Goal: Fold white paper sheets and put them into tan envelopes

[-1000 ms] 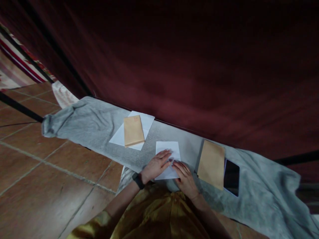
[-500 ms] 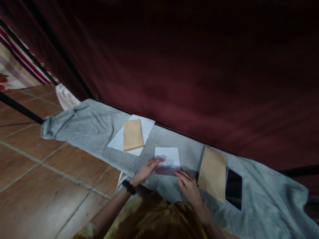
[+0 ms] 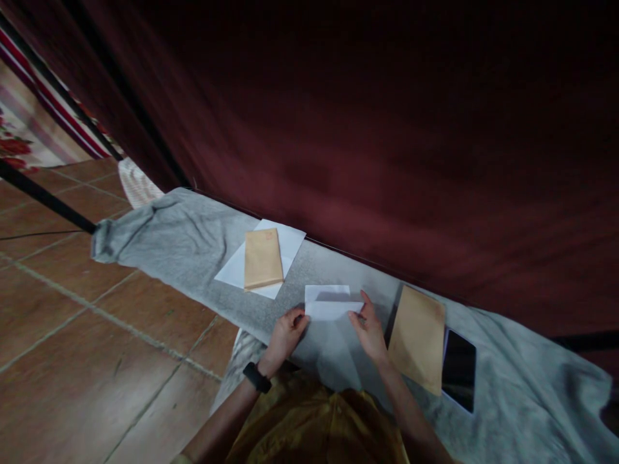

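Observation:
A sheet of white paper (image 3: 329, 312), with one part folded up off the rest, is in front of me over the grey cloth. My left hand (image 3: 286, 334), a dark band on its wrist, pinches the paper's left corner. At the right end, my right hand (image 3: 369, 330) has the raised flap between thumb and fingers. Farther left, a stack of brown envelopes (image 3: 263, 259) lies on white sheets (image 3: 293, 243). Just right of my right hand is a flat brown envelope (image 3: 418, 340).
A dark-screened tablet or phone (image 3: 459, 371) lies right of the flat envelope, partly under its edge. Grey cloth (image 3: 512, 367) covers the long bench. A dark red curtain (image 3: 338, 161) hangs behind it. Tiled floor (image 3: 116, 328) and a black pole (image 3: 48, 196) are at left.
The paper's near part has been lifted and folded upward. Both hands have gone from resting on the sheet to gripping its two ends. The view has shifted slightly.

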Demonstrator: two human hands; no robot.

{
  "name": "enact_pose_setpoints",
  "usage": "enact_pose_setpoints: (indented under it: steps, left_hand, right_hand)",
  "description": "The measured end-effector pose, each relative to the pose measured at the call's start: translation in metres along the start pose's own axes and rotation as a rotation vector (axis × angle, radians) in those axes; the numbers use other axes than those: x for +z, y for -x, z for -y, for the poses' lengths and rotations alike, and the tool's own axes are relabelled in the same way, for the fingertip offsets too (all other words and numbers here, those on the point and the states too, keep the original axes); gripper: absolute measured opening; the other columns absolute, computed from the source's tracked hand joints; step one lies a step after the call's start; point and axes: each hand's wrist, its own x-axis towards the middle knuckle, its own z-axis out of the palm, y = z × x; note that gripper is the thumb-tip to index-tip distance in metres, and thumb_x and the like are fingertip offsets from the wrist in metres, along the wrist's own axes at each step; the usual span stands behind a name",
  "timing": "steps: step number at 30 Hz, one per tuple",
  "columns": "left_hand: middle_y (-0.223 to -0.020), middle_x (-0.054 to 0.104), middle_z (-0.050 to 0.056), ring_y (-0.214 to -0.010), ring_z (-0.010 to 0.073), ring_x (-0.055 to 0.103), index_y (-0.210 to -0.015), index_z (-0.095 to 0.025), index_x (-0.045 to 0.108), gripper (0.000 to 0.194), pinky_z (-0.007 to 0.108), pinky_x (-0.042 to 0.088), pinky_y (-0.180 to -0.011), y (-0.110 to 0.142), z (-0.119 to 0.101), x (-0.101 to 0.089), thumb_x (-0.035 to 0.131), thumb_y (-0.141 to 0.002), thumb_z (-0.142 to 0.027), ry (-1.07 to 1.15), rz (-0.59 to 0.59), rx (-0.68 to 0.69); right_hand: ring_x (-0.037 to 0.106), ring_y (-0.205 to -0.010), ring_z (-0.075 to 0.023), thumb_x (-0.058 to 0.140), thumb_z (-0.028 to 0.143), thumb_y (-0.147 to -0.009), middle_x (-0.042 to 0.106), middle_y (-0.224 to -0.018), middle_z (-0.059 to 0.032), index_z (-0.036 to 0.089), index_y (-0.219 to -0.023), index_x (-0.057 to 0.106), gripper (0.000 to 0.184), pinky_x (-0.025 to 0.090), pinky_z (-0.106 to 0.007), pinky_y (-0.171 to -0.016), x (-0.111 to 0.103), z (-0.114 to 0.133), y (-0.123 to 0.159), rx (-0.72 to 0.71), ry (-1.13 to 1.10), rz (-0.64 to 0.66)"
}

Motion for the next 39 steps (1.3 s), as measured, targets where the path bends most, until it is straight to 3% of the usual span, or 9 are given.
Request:
enact_pose_setpoints:
  steps: [7, 12, 16, 22, 27, 32, 35, 39]
  left_hand:
    - [-0.082, 0.072, 0.004, -0.076, 0.0182, 0.067, -0.089, -0.018, 0.068, 0.013, 0.028, 0.049, -0.075, -0.009, -0.006, 0.006, 0.056, -0.091, -0.022, -0.11, -0.069, -0.078]
    - [-0.088, 0.075, 0.004, -0.081, 0.0184, 0.07, -0.102, -0.021, 0.069, 0.015, 0.027, 0.049, -0.076, -0.008, -0.01, 0.006, 0.057, -0.092, -0.021, -0.176, -0.022, -0.167]
    - [-0.1, 0.077, 0.006, -0.09, 0.02, 0.072, -0.122, -0.021, 0.063, 0.027, 0.028, 0.049, -0.078, -0.01, -0.015, 0.008, 0.057, -0.096, -0.025, -0.284, -0.003, -0.27]
    - [-0.1, 0.077, 0.007, -0.091, 0.0226, 0.074, -0.142, -0.021, 0.05, 0.043, 0.029, 0.048, -0.076, -0.008, -0.024, 0.012, 0.048, -0.1, -0.028, -0.419, 0.011, -0.281]
    - [-0.1, 0.076, 0.008, -0.094, 0.0221, 0.073, -0.138, -0.022, 0.054, 0.038, 0.028, 0.049, -0.078, -0.004, -0.028, 0.014, 0.045, -0.1, -0.024, -0.436, 0.003, -0.266]
    - [-0.109, 0.076, 0.011, -0.1, 0.0226, 0.073, -0.134, -0.022, 0.057, 0.035, 0.029, 0.051, -0.084, -0.005, -0.024, 0.016, 0.043, -0.101, -0.023, -0.422, -0.005, -0.227]
    - [-0.112, 0.075, 0.011, -0.102, 0.0221, 0.073, -0.134, -0.02, 0.057, 0.035, 0.029, 0.051, -0.087, -0.005, -0.023, 0.017, 0.042, -0.102, -0.021, -0.426, 0.001, -0.207]
    - [-0.117, 0.074, 0.012, -0.104, 0.023, 0.072, -0.134, -0.018, 0.057, 0.035, 0.029, 0.051, -0.088, -0.005, -0.025, 0.016, 0.044, -0.101, -0.019, -0.441, 0.008, -0.178]
  right_hand:
    - [0.074, -0.087, -0.024, 0.051, 0.032, -0.095, 0.077, -0.107, -0.0103, 0.016, -0.149, 0.047, 0.056, 0.06, -0.036, -0.08, 0.019, -0.014, -0.006, -0.021, 0.231, -0.039]
    - [0.072, -0.097, -0.0263, 0.044, 0.032, -0.099, 0.074, -0.114, -0.0136, 0.014, -0.154, 0.039, 0.058, 0.056, -0.041, -0.09, 0.023, -0.016, 0.002, -0.053, 0.413, -0.047]
    - [0.066, -0.111, -0.028, 0.04, 0.031, -0.102, 0.068, -0.126, -0.0161, 0.015, -0.157, 0.033, 0.058, 0.051, -0.043, -0.098, 0.026, -0.013, 0.006, -0.115, 0.575, -0.094]
    - [0.065, -0.099, -0.0293, 0.033, 0.032, -0.104, 0.068, -0.109, -0.0156, 0.016, -0.155, 0.04, 0.054, 0.049, -0.043, -0.092, 0.03, -0.008, 0.006, -0.206, 0.707, -0.121]
    - [0.061, -0.114, -0.0317, 0.033, 0.032, -0.104, 0.064, -0.127, -0.0205, 0.014, -0.153, 0.045, 0.053, 0.047, -0.047, -0.098, 0.03, -0.006, 0.009, -0.187, 0.704, -0.094]
    - [0.045, -0.141, -0.0319, 0.032, 0.029, -0.105, 0.046, -0.155, -0.0213, 0.011, -0.151, 0.046, 0.051, 0.041, -0.053, -0.112, 0.037, -0.005, 0.013, -0.245, 0.657, -0.042]
    - [0.037, -0.149, -0.0281, 0.033, 0.03, -0.106, 0.041, -0.161, -0.0188, 0.011, -0.153, 0.043, 0.051, 0.038, -0.051, -0.118, 0.044, -0.005, 0.018, -0.308, 0.627, 0.037]
    - [0.037, -0.15, -0.0282, 0.034, 0.033, -0.107, 0.041, -0.16, -0.0202, 0.009, -0.156, 0.039, 0.054, 0.035, -0.052, -0.12, 0.05, -0.005, 0.023, -0.279, 0.69, 0.073]
